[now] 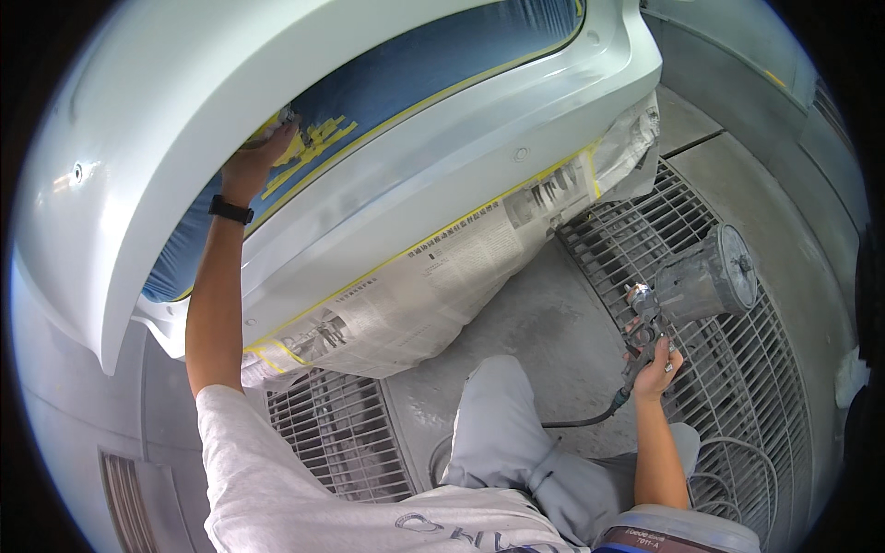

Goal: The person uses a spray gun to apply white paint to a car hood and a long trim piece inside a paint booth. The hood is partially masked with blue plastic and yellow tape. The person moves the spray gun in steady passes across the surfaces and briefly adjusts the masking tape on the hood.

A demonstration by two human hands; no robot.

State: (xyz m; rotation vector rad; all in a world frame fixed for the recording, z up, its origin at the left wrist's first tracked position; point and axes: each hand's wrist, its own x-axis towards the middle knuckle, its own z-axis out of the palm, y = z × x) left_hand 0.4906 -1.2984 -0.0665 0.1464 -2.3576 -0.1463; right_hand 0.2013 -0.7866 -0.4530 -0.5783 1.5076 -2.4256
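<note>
My right hand (657, 369) is wrapped round the handle of a spray gun (645, 323) on the right. A grey, paint-stained cup (708, 276) sits on the gun, tilted sideways, and a dark hose (590, 419) runs from its handle. At the upper left, my left hand (263, 155) reaches to blue masking film (387, 78) inside an opening in white car bodywork (442, 207). Strips of yellow masking tape (318, 143) lie on the film beside its fingers. Those fingers are bent near something small, metallic and yellow; they are partly hidden, so their grip is unclear.
Newspaper masking (461, 267) hangs along the bodywork's lower edge, held by yellow tape. Metal floor grates (737, 396) lie at right and left (341, 433). A pale hose (761, 461) loops by my right forearm. Grey wall panels (756, 83) stand beyond.
</note>
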